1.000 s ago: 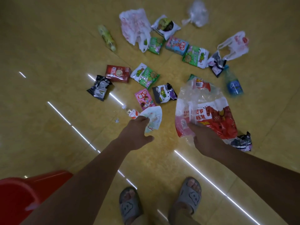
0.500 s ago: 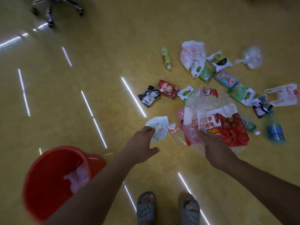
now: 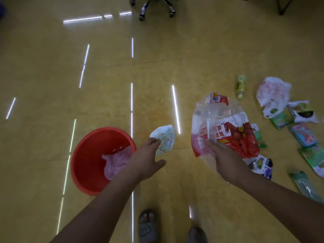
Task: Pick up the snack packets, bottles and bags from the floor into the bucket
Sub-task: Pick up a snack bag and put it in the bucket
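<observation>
bucket: the red bucket (image 3: 82, 151) stands on the yellow floor at lower left, mouth up.
inside it: one crumpled pink bag (image 3: 117, 162) lies against the right wall; nothing else shows in there.
left hand: the left hand (image 3: 149, 160) pinches a small white packet (image 3: 164, 139) between curled fingers, thumb spread wide; the packet hangs just right of the bucket's rim, not yet over the opening.
right hand: the right hand (image 3: 226, 160) grips the lower edge of a large clear-and-red bag (image 3: 224, 127), held up off the floor, well right of the bucket.
floor, right side: a yellow-green bottle (image 3: 240, 85), a white plastic bag (image 3: 273, 92), a white-and-dark packet (image 3: 301, 114), a blue packet (image 3: 304, 135), green packets (image 3: 313, 158), a purple-and-black packet (image 3: 261, 163) and what may be a green bottle (image 3: 303, 185), too blurred to be sure.
done: one bag binned, by the look of it.
in hand: two items lifted, neither dropped in.
left: most of the litter; i judge the task is at an early stage, with several more trips between pile and bucket needed.
</observation>
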### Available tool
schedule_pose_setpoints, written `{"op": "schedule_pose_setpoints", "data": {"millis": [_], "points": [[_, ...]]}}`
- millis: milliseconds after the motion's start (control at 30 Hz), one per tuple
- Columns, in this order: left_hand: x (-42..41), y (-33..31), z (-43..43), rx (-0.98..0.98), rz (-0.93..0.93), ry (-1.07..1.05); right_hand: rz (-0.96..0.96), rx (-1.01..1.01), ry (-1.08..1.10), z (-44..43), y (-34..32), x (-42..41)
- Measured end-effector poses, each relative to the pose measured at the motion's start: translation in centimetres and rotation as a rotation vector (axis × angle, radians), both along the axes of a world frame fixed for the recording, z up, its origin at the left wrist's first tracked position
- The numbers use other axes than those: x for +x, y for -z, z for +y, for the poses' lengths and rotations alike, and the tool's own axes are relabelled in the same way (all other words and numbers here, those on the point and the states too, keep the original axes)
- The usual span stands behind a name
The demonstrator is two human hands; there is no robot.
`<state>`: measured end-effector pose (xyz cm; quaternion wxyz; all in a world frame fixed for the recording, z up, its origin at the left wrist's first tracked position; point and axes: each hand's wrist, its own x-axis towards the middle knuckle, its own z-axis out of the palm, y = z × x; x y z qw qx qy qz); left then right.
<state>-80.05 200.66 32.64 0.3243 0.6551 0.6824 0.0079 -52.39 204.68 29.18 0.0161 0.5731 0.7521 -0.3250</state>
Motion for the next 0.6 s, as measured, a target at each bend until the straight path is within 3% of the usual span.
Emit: {"op": "schedule_pose_setpoints", "data": {"millis": [367,600], "points": [[-11.4,2.3,-7.2,0.0,-0.005,-0.36,0.069,-0.018,-0.339,-0.4,-0.3,-15.8],[-17.7,4.7,-12.2,-0.149,0.018,-0.451,0.081,-0.026,-0.454,-2.1,0.5,-24.1]]}}
